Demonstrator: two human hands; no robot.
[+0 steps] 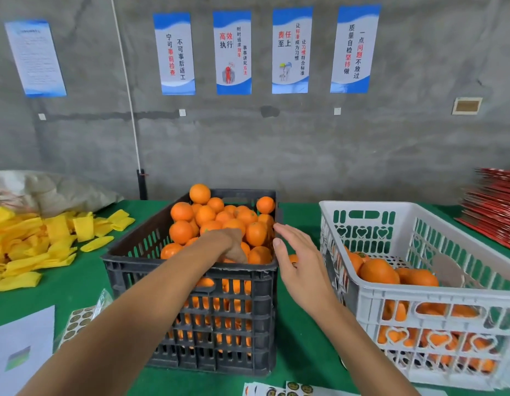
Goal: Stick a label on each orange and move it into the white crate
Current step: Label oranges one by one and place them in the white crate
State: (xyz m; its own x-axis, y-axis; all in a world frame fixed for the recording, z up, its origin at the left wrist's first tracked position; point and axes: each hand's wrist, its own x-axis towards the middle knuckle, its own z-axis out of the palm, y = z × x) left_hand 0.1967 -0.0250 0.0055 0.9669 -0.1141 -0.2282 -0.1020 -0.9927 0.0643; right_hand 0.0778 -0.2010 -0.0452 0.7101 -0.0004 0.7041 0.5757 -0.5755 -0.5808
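Note:
A black crate (173, 268) in the middle of the green table is heaped with unlabelled oranges (208, 215). My left hand (229, 242) reaches down into the near side of the heap; its fingers are hidden among the fruit, so its grip cannot be made out. My right hand (298, 260) hovers with straight fingers in the gap between the two crates and holds nothing. To the right stands the white crate (425, 292), partly filled with oranges (378, 271). Sheets of round labels (291, 389) lie at the table's front edge.
A pile of yellow foam sleeves (33, 247) covers the table's left side, with a grey sack (53, 190) behind it. Another label sheet (76, 324) and a white paper (19, 352) lie front left. Red flat cartons (494, 207) are stacked far right.

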